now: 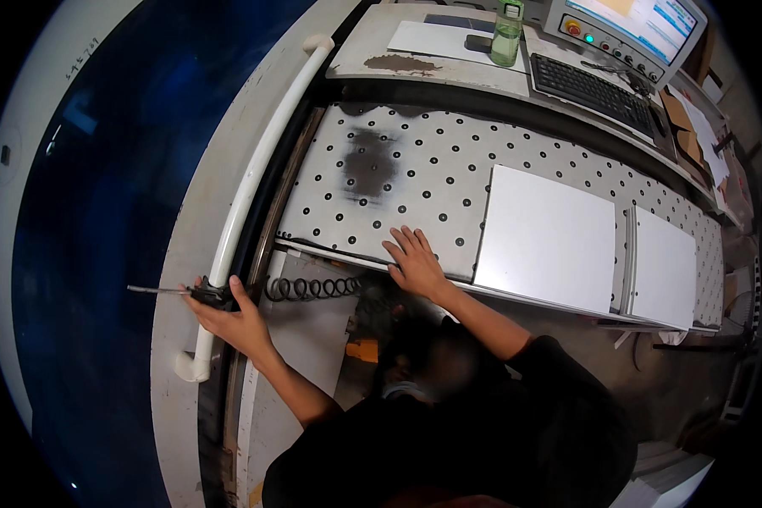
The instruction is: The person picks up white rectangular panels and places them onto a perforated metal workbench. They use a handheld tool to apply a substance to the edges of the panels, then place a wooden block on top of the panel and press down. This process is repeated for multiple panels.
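My left hand is closed around a black air blow gun, beside the lower part of a long white tubular handle. The thin metal nozzle points left, over the machine's dark blue window. From the gun's right side runs a black coiled hose. With fingers spread, my right hand lies at the near edge of a pale worktable dotted with black round studs. It holds nothing. A dark worn patch marks the table ahead of it.
White panels lie on the table to the right, with another white stack beyond them. Along the back ledge are a green bottle, a black keyboard and a control screen. More white boards sit at the lower right.
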`<state>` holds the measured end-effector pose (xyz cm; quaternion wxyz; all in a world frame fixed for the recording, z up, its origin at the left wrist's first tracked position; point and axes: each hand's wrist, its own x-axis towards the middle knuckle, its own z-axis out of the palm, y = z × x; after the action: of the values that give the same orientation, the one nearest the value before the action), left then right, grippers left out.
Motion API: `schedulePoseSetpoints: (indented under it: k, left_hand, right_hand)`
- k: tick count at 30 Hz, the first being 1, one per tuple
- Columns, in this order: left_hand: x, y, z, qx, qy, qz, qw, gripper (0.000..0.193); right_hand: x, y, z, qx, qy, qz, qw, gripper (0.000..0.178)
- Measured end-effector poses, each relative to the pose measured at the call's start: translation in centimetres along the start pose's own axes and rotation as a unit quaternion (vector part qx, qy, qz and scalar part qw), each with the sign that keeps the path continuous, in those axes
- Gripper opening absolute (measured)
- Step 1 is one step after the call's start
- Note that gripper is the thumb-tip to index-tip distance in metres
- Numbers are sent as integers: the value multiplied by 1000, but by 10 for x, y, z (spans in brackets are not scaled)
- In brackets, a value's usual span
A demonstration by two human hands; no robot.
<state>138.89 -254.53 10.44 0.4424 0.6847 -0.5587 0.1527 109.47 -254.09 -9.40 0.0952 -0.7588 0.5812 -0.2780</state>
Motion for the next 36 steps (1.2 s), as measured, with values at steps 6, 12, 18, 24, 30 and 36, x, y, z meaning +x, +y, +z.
schedulePoseSetpoints:
  k: [6, 12, 18, 24, 30, 36]
  left_hand:
    - [2, 3, 25, -220, 12, 27, 975, 63]
    - [-68, 68, 52, -442, -244, 44, 862, 44]
    - [-118, 154, 63, -463, -325, 226, 793, 59]
    - [-83, 174, 75, -680, -159, -80, 711, 60]
    - [-36, 140, 69, -708, -214, -35, 673, 38]
    - [-41, 140, 90, -646, -269, -73, 711, 39]
  right_hand:
    - [-8, -2, -14, 110, -13, 21, 994, 65]
    - [-14, -65, -89, 257, 22, -56, 964, 91]
    - [-32, -34, -26, 420, 199, 114, 878, 60]
    - [-47, -54, -127, 466, 44, 46, 882, 37]
    - [-66, -48, -127, 498, -74, 85, 860, 32]
    - [-71, -36, -144, 509, -5, 98, 855, 32]
